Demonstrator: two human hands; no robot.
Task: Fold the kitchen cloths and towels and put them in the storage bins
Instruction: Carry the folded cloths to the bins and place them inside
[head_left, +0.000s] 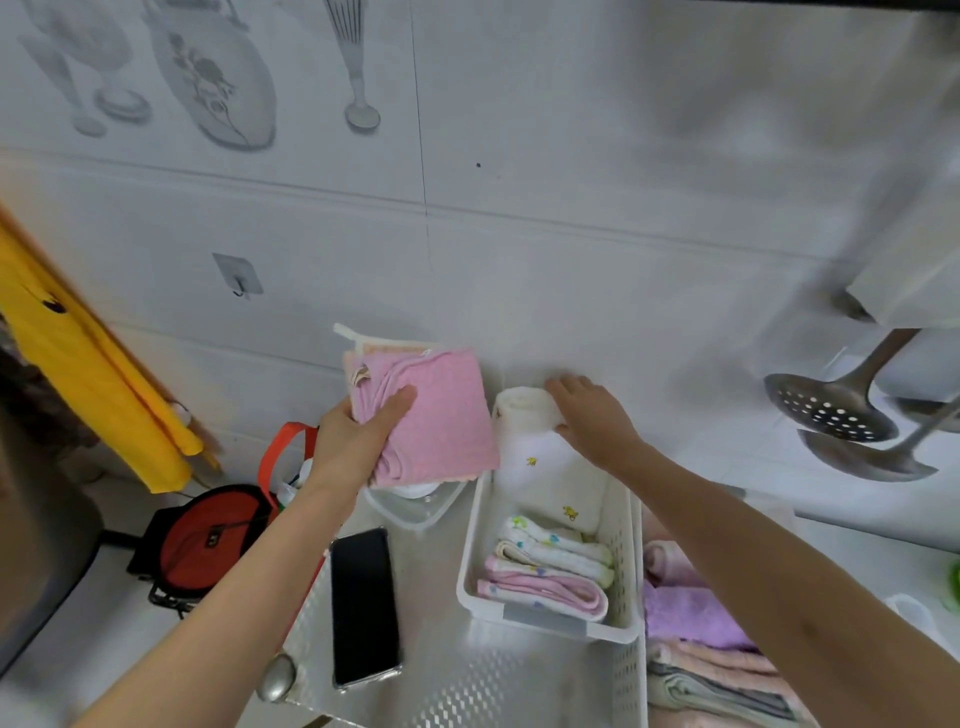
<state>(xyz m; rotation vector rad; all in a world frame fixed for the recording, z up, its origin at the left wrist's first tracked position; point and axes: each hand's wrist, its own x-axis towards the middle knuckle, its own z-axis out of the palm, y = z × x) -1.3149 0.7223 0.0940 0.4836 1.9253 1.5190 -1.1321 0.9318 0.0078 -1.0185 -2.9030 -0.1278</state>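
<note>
Two storage bins sit side by side on the metal counter (467, 670), and the white bin (470, 561) serves as the landmark. To its right, touching it, the second bin (631, 675) holds a stack of purple, pink and grey towels (691, 618). Inside the white bin lie folded cloths (545, 571) at the near end and a white printed towel (545, 467) standing tall at the far end. Just left of the white bin's far corner, the folded pink towel (441, 415) hangs in the air above a clear tub (410, 512). It looks light, soft and floppy, so it is best gripped across the folded edge to keep the layers together. The left hand (358, 441) pinches it that way, thumb on top, fingers underneath. The right hand (592, 415) rests on the white towel, fingers loosely curved over its rolled top. A black phone (363, 605) lies left of the white bin.
</note>
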